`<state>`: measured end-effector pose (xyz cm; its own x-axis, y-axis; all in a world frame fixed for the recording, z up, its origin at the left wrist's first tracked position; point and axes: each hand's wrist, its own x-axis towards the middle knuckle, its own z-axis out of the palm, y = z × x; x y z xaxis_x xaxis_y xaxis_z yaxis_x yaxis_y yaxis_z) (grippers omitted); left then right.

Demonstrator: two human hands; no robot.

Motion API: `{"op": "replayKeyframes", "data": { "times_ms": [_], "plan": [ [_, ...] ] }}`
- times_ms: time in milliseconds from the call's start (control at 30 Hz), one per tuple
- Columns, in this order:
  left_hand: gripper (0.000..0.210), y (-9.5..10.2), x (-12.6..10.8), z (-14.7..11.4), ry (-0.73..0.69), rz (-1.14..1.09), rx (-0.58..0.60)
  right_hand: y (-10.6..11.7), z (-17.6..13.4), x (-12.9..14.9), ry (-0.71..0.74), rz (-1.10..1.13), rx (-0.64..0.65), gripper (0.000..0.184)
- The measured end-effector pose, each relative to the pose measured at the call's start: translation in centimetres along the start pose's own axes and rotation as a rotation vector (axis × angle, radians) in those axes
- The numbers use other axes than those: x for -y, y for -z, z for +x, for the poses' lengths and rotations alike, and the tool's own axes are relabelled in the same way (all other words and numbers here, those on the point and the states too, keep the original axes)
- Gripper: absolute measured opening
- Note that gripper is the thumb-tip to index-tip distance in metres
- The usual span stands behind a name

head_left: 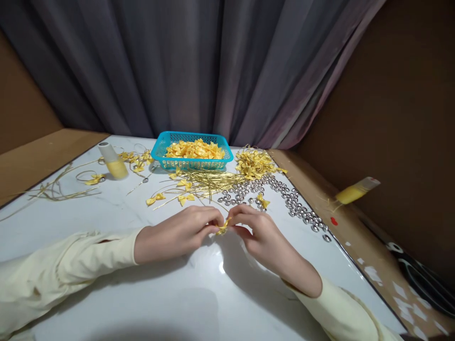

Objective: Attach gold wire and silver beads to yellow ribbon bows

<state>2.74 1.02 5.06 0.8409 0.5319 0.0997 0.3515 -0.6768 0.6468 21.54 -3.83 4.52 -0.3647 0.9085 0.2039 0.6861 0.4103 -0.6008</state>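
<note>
From where I stand, a single camera worn on the person's head looks forward and down across a white tabletop (170,293). It faces a grey curtain (188,61) at the far side. The left hand (181,232) and right hand (261,237), seen from above and behind, are near the lens, just below mid-view.

This looked like a small craft corner, in a home or a modest workshop; which of the two could not be told. A grey-purple curtain (192,71) hung across the far side, with plain brown surfaces (384,109) at left and right. The glossy white counter (170,298) carried handwork supplies: a blue basket (167,163) of yellow bows (195,149), gold cords (216,181) and scattered silver beads (298,208). Paper scraps (372,273) lay near right.
</note>
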Motion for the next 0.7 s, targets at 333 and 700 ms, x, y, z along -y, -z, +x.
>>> {"op": "replayKeyframes", "data": {
  "times_ms": [333,700],
  "plan": [
    [0.015,-0.2,-0.3,0.3,0.048,-0.082,-0.014,-0.2,-0.2,0.1,-0.046,0.002,-0.018,0.027],
    [0.029,-1.3,1.0,0.6,0.154,-0.141,-0.121,0.5,0.0,0.0,-0.095,0.069,-0.116,0.023]
  ]
}}
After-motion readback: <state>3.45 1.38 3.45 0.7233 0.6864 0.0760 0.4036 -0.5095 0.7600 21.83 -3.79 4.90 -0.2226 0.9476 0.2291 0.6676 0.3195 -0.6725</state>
